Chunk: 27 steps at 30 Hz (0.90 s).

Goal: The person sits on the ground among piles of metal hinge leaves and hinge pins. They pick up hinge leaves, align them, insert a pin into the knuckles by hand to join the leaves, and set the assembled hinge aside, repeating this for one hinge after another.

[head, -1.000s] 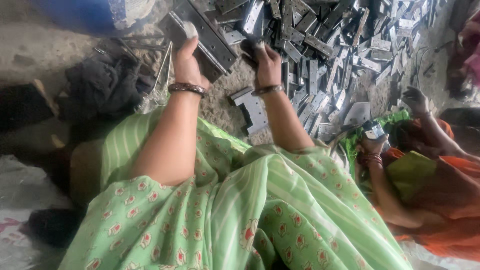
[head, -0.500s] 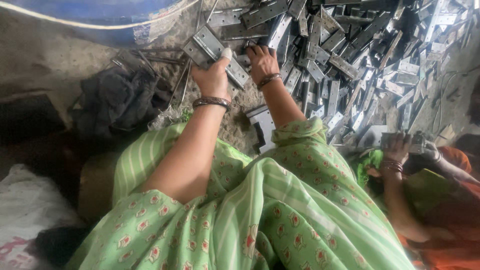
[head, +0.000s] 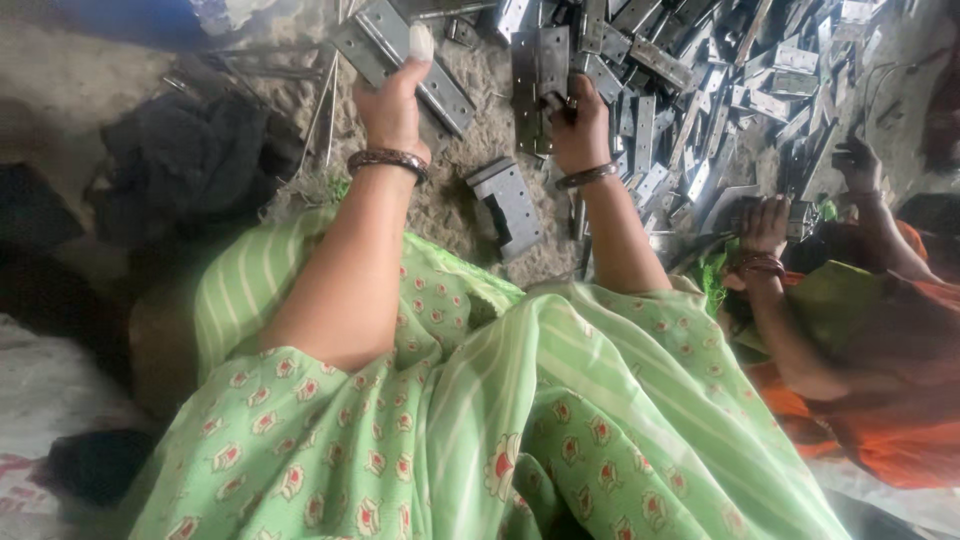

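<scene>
- No bins here, hinges just lie loose in a heap [head: 700,90] on the ground.
- Left hand [head: 395,100] is clamped on a long hinge [head: 400,60] at the heap's left edge.
- Right hand [head: 580,125] grips an upright hinge [head: 540,80].
- Another hinge [head: 508,203] lies between the arms; a co-worker's hand [head: 765,225] crowds the right.

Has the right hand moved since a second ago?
Yes. The right hand has gone from the dark cloth side toward the hinge pile, and now grips a hinge there.
</scene>
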### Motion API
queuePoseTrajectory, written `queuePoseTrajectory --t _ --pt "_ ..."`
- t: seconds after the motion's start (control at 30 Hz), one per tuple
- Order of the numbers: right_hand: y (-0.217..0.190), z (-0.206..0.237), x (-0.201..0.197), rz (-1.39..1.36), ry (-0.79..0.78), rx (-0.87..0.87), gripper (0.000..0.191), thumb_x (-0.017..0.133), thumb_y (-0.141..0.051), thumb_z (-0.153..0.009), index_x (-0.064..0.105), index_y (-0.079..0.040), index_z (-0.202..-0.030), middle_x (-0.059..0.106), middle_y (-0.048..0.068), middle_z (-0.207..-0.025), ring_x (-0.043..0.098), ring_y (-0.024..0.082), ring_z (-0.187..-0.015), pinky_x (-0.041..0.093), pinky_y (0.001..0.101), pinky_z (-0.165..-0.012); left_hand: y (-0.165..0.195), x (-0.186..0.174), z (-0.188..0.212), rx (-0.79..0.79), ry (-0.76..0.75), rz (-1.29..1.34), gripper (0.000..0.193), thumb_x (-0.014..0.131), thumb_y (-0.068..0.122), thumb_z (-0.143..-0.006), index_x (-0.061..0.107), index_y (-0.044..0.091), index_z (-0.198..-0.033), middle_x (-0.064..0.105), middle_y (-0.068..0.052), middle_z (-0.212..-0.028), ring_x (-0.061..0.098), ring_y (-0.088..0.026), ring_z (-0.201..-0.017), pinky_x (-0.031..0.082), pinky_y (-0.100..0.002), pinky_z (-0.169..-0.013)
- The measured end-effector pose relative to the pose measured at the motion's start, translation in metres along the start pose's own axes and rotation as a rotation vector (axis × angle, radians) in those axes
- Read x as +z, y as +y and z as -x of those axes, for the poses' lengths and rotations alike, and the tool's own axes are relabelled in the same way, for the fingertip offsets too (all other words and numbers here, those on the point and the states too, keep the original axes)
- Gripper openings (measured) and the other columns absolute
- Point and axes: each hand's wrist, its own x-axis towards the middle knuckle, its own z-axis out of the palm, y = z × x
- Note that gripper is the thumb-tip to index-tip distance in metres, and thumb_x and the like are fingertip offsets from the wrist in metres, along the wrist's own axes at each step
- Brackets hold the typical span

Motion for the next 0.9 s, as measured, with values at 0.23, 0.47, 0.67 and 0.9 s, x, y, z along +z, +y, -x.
queuePoseTrajectory --t 0.23,0.47,0.67,0.9 --pt "-0.069 -0.001 -0.008 -0.232 -0.420 0.041 0.034 0.061 0.013 -0.102 0.058 0.009 -0.136 0.073 0.020 -0.122 0.073 0.023 -0.107 0.063 0.0340 -0.097 -0.006 -0.005 0.026 -0.197 -0.301 0.068 0.060 0.083 0.013 -0.073 0.061 0.002 -0.128 0.070 -0.012 -0.113 0.071 -0.025 -0.099 0.060 -0.039 -0.088" --pt "-0.061 -0.076 0.022 0.078 -0.016 0.237 0.030 0.066 -0.004 -0.089 0.071 0.003 -0.118 0.079 0.013 -0.095 0.079 0.024 -0.079 0.065 0.0341 -0.068 -0.004 -0.006 0.010 -0.182 -0.193 0.136 0.051 0.084 0.006 -0.077 0.059 0.003 -0.121 0.064 -0.011 -0.108 0.062 -0.031 -0.094 0.052 -0.047 -0.081" --pt "-0.039 -0.105 0.067 0.781 0.075 0.177 0.051 0.084 -0.041 -0.077 0.073 -0.004 -0.110 0.073 0.022 -0.102 0.070 0.040 -0.098 0.057 0.0454 -0.086 0.004 0.008 -0.006 -0.016 0.093 0.268 0.062 0.087 -0.004 -0.068 0.062 0.004 -0.124 0.071 -0.007 -0.116 0.067 -0.024 -0.102 0.054 -0.040 -0.090" --pt "-0.040 -0.117 0.097 0.791 0.129 0.219 0.063 0.087 -0.038 -0.066 0.067 -0.001 -0.113 0.072 0.023 -0.108 0.066 0.042 -0.106 0.054 0.0464 -0.091 -0.007 0.010 -0.017 0.002 0.065 0.213 0.063 0.089 -0.004 -0.067 0.062 0.005 -0.123 0.070 -0.005 -0.115 0.066 -0.021 -0.103 0.051 -0.035 -0.094"
